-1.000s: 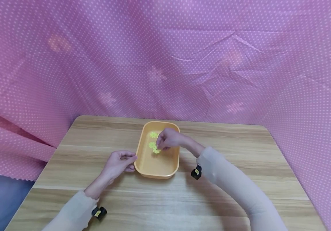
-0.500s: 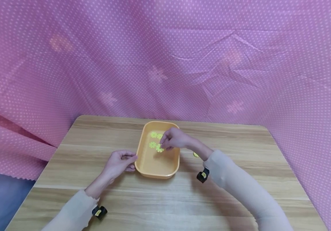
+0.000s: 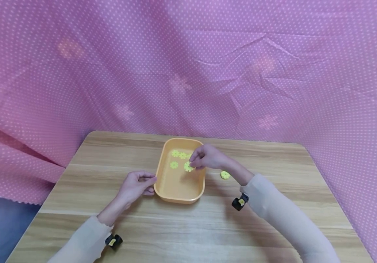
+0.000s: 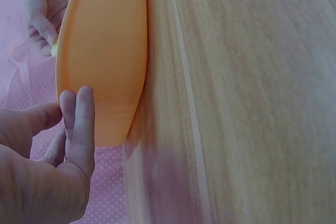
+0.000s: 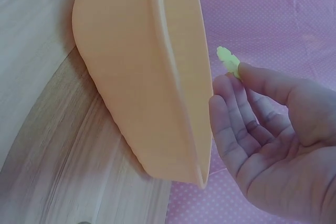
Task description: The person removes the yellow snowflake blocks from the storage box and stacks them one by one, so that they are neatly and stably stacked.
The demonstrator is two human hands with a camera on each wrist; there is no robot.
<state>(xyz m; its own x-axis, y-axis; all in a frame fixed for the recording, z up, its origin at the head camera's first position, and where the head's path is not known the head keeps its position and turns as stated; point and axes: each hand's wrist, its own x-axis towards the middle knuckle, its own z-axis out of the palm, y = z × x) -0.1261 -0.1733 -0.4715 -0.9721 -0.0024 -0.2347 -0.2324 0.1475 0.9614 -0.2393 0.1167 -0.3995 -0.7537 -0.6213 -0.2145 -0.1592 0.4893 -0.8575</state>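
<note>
My left hand [image 3: 137, 188] pinches the left rim of an orange-yellow tray [image 3: 179, 190] between thumb and fingers; the left wrist view shows the fingertips against its outer wall [image 4: 107, 40]. Over the tray's right side is my right hand [image 3: 206, 157]. Thumb and fingers there pinch a yellow-green flower-shaped piece [image 5: 229, 62], held above the tray floor. Several similar flower pieces [image 3: 174, 165] lie inside, most in a row toward the far end, one of them partly hidden by the right hand.
Another yellow-green flower piece [image 3: 225, 175] lies on the wooden table [image 3: 188, 233], right of the tray beside the right forearm. Pink dotted cloth [image 3: 188, 73] hangs behind the table and along both sides. A small black camera sits at each wrist.
My right hand has moved right across the tray, carrying the flower piece. This uncovers flower pieces inside the tray and the one on the table. My left hand stays at the rim.
</note>
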